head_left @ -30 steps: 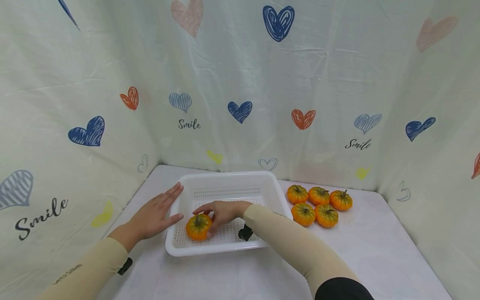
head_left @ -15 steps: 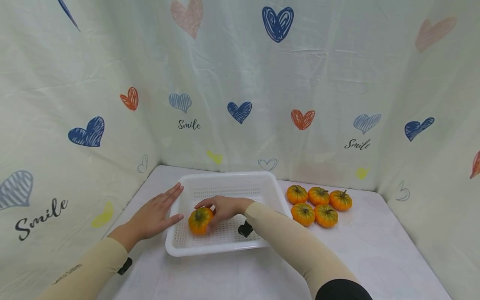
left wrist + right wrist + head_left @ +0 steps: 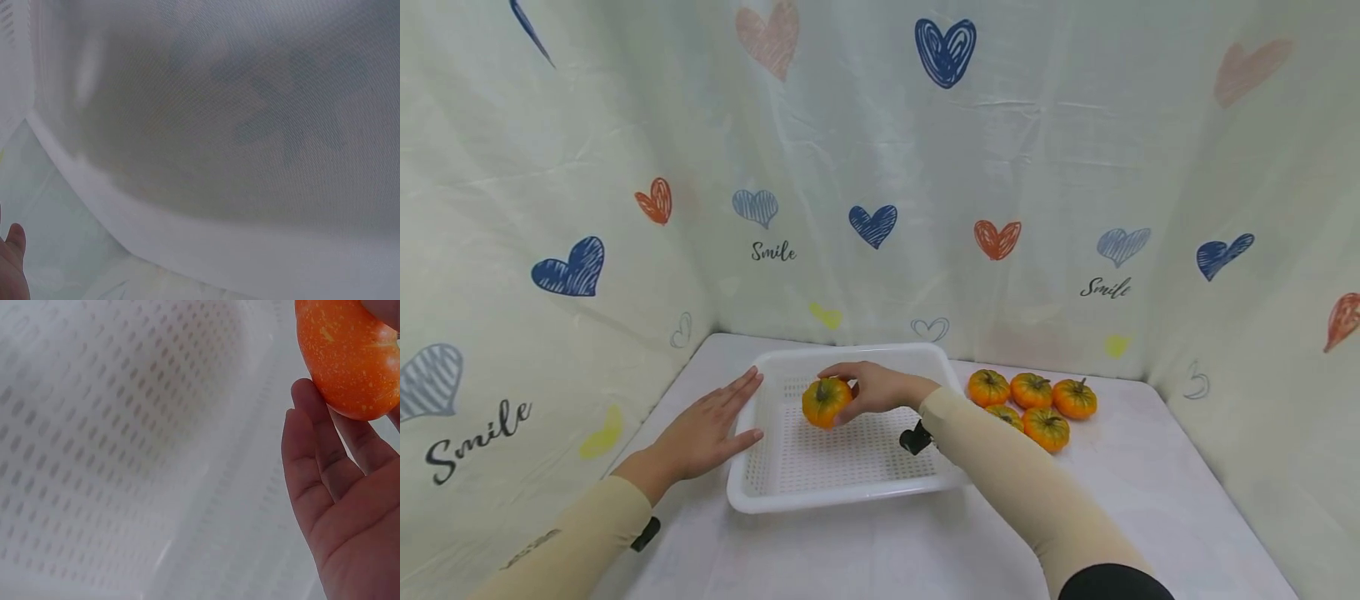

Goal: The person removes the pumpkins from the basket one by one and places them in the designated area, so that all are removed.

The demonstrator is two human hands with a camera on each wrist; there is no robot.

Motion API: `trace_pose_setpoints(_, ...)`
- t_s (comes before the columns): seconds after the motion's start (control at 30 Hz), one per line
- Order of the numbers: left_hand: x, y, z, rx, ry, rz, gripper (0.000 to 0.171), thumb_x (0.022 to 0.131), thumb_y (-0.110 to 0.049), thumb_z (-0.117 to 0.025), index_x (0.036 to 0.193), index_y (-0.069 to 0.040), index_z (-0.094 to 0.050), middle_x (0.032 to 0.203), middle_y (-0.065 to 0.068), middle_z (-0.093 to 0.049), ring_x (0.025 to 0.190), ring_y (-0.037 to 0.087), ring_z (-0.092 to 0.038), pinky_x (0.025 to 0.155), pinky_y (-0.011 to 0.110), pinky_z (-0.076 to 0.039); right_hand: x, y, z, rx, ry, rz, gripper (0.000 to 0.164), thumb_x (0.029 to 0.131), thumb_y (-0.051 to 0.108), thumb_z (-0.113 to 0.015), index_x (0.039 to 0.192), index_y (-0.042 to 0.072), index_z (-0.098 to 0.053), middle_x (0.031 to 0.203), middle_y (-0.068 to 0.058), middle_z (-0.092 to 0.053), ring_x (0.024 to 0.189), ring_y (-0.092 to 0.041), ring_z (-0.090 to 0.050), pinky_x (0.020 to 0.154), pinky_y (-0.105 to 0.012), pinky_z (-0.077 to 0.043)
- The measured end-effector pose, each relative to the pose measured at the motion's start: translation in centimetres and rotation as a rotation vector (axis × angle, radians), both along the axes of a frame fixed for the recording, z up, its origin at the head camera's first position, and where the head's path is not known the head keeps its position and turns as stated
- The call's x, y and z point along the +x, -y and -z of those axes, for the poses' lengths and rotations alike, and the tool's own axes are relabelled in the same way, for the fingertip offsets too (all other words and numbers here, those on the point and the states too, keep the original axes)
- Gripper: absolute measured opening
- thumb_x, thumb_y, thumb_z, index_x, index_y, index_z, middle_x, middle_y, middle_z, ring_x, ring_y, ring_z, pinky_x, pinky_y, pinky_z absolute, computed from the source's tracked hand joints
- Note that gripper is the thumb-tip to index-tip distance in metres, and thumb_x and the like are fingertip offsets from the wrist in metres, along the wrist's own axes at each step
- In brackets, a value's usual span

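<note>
In the head view my right hand (image 3: 877, 388) grips a small orange pumpkin (image 3: 826, 402) with a green-streaked top, above the floor of a white plastic basket (image 3: 842, 497). The right wrist view shows the pumpkin's speckled orange side (image 3: 350, 359) between thumb and fingers, with the perforated basket below it. My left hand (image 3: 706, 431) lies at the basket's left rim, its fingers straight and the thumb spread. Only a bit of the left hand (image 3: 12, 262) shows at the lower left corner of the left wrist view.
Several more small pumpkins (image 3: 1030, 390) sit in a cluster on the white-covered table (image 3: 880, 558), just right of the basket. Behind the table and at both sides hangs a pale curtain (image 3: 820, 150) printed with hearts.
My right hand has lifted the pumpkin from the basket's left front and moved it back and to the right. The left hand stays at the rim. The head view has shifted slightly.
</note>
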State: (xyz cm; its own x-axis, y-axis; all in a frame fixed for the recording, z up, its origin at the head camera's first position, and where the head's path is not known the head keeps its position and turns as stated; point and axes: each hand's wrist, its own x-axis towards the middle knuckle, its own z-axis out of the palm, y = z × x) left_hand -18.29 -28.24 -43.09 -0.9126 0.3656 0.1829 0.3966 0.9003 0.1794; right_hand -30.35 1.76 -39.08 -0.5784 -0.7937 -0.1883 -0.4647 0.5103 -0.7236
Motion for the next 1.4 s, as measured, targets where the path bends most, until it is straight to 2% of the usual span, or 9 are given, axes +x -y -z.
trace_pose_setpoints(0.13,-0.2,0.1,0.2,-0.007,0.007,-0.009,0.083,0.098,-0.050,-0.055,0.159,-0.008,-0.019,0.165,0.010,-0.016,0.145,0.037,-0.027,0.115,0.057,-0.026,-0.3,-2.3,-1.3,-0.040,0.012,0.040,0.075,0.082,0.022,-0.084,0.147,0.024,-0.047,0.140,-0.001,-0.052,0.104,-0.023,-0.062,0.085,-0.027,-0.055)
trace_pose_setpoints(0.43,0.0,0.1,0.0,0.000,-0.012,0.006,0.082,0.098,-0.053,-0.053,0.158,-0.006,-0.022,0.165,0.012,-0.018,0.145,0.037,-0.029,0.114,0.057,-0.027,-0.2,-8.0,-3.8,-0.103,-0.058,0.148,0.076,0.083,0.024,-0.083,0.149,0.023,-0.045,0.139,-0.002,-0.053,0.110,-0.025,-0.058,0.085,-0.031,-0.056)
trace_pose_setpoints(0.6,0.1,0.0,-0.1,0.000,-0.014,0.005,0.081,0.098,-0.049,-0.055,0.158,-0.005,-0.022,0.165,0.012,-0.018,0.144,0.038,-0.030,0.114,0.057,-0.027,0.1,-11.5,-4.6,-0.124,-0.096,0.204,0.079,0.083,0.024,-0.083,0.151,0.022,-0.043,0.138,-0.004,-0.053,0.108,-0.025,-0.060,0.086,-0.033,-0.056)
trace_pose_setpoints(0.83,0.0,0.0,0.1,0.002,-0.035,0.014,0.081,0.097,-0.048,-0.057,0.158,-0.005,-0.023,0.164,0.012,-0.020,0.143,0.038,-0.031,0.113,0.057,-0.028,1.3,-16.5,-5.4,-0.134,-0.136,0.299,0.081,0.084,0.026,-0.082,0.153,0.020,-0.040,0.142,-0.009,-0.051,0.111,-0.028,-0.059,0.090,-0.037,-0.055)
trace_pose_setpoints(1.03,0.1,0.1,0.2,-0.007,-0.034,0.014,0.082,0.098,-0.050,-0.054,0.158,-0.004,-0.023,0.164,0.012,-0.019,0.144,0.037,-0.030,0.114,0.056,-0.027,2.4,-20.4,-5.3,-0.117,-0.132,0.403,0.082,0.085,0.030,-0.081,0.154,0.022,-0.039,0.145,-0.010,-0.047,0.116,-0.031,-0.056,0.092,-0.042,-0.054)
trace_pose_setpoints(1.17,0.1,0.2,0.4,0.002,-0.038,0.013,0.082,0.098,-0.050,-0.055,0.158,-0.005,-0.023,0.164,0.012,-0.019,0.144,0.037,-0.030,0.114,0.056,-0.027,3.0,-23.1,-4.5,-0.155,-0.114,0.449,0.079,0.086,0.025,-0.080,0.154,0.018,-0.038,0.144,-0.015,-0.047,0.113,-0.034,-0.055,0.087,-0.040,-0.056)
trace_pose_setpoints(1.27,0.1,0.1,0.4,0.011,-0.044,0.017,0.082,0.098,-0.051,-0.055,0.158,-0.005,-0.023,0.164,0.012,-0.020,0.144,0.037,-0.031,0.114,0.056,-0.027,3.4,-25.3,-3.7,-0.141,-0.121,0.503,0.079,0.086,0.026,-0.080,0.153,0.018,-0.039,0.141,-0.016,-0.048,0.110,-0.034,-0.055,0.085,-0.038,-0.057)
trace_pose_setpoints(1.4,0.1,0.0,0.2,0.006,-0.045,0.016,0.082,0.097,-0.050,-0.056,0.158,-0.005,-0.023,0.164,0.012,-0.020,0.143,0.038,-0.032,0.114,0.056,-0.028,4.3,-27.8,-2.8,-0.096,-0.133,0.578,0.082,0.086,0.034,-0.080,0.153,0.017,-0.037,0.142,-0.017,-0.047,0.115,-0.037,-0.054,0.087,-0.045,-0.057)
